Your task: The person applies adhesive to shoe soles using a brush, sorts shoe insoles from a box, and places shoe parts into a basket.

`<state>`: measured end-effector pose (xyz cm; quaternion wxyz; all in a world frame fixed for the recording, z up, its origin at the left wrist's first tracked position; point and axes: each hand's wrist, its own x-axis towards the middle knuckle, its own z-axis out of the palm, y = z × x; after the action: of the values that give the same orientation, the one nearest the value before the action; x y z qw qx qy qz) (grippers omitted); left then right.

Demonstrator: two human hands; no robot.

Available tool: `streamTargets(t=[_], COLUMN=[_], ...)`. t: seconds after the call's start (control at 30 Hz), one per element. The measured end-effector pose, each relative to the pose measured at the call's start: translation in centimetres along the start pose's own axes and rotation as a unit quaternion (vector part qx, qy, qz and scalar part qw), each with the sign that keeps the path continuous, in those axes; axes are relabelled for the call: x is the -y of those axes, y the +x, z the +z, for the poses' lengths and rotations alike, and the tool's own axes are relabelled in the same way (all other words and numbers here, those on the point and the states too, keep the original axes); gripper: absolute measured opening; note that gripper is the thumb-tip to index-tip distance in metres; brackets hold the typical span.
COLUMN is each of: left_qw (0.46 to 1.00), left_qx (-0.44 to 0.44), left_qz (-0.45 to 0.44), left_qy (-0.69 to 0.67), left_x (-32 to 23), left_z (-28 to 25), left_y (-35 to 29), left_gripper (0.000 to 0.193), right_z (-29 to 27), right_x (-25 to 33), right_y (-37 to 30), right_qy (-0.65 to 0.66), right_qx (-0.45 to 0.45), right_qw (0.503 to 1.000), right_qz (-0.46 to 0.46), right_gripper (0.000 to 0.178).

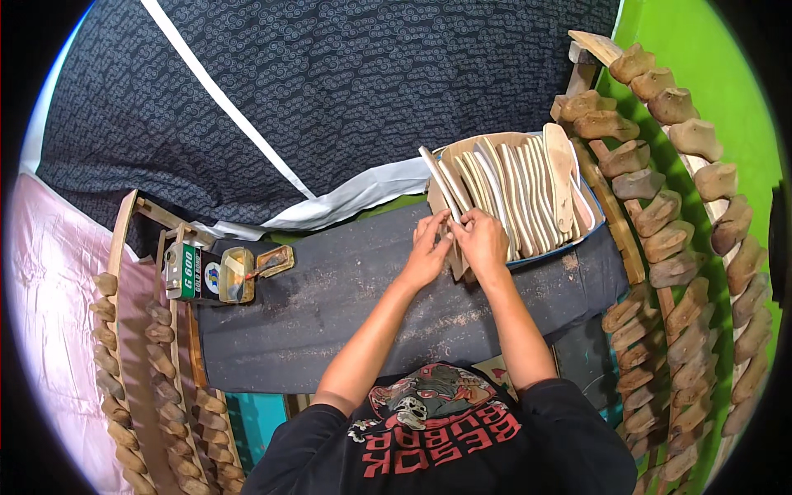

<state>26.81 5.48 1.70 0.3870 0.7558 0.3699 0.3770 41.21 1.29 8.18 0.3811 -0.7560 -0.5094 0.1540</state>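
Observation:
A row of thin sole-shaped pieces, likely insoles [516, 194], stands on edge, packed side by side in a box [543, 256] at the right of the table. Both of my hands meet at the near left corner of this row. My left hand [426, 246] has its fingers bent and pinched against the end of the leftmost insoles. Close beside it, my right hand [483, 241] is closed over the near ends of the same pieces. The fingertips partly hide what they grip. One pale insole [559, 177] lies flat-side up across the row's right end.
A dark cloth covers the table [330, 305], scattered with crumbs. A green and white can [191, 271], an open container [237, 276] and a small tray [274, 261] stand at its left. Wooden racks of shoe lasts [660, 219] flank both sides. Patterned fabric [330, 91] hangs behind.

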Motion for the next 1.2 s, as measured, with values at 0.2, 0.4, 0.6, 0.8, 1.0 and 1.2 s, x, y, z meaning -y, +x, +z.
streamTargets(t=[0.2, 0.4, 0.6, 0.8, 1.0, 1.2], left_qw=[1.0, 0.982, 0.998, 0.989, 0.99, 0.996], left_qx=[-0.012, 0.013, -0.026, -0.003, -0.017, -0.074], left_qz=[0.002, -0.114, -0.041, -0.128, -0.086, -0.04], left_qy=[-0.02, -0.15, 0.047, 0.074, 0.108, 0.036], left_x=[-1.0, -2.4, -1.5, -5.7, -4.0, -3.0], left_z=[-0.3, -0.2, 1.7, 0.8, 1.3, 1.1], left_y=[3.3, 6.5, 7.6, 8.0, 8.3, 7.3], left_gripper=[0.06, 0.085, 0.089, 0.075, 0.075, 0.07], right_z=[0.1, -3.1, -2.3, -2.3, -2.3, -1.6], right_x=[-0.8, -1.8, -3.0, -4.0, -3.3, -3.2], right_y=[0.1, 0.0, -0.7, -0.4, 0.1, 0.8], right_qy=[-0.016, -0.053, -0.1, -0.081, -0.083, -0.042], right_qx=[-0.051, -0.178, -0.136, -0.126, -0.124, -0.163], right_qw=[0.998, 0.978, 0.977, 0.98, 0.987, 0.971], right_qz=[-0.019, -0.097, -0.13, -0.129, -0.062, -0.168], right_gripper=[0.035, 0.052, 0.055, 0.055, 0.054, 0.041])
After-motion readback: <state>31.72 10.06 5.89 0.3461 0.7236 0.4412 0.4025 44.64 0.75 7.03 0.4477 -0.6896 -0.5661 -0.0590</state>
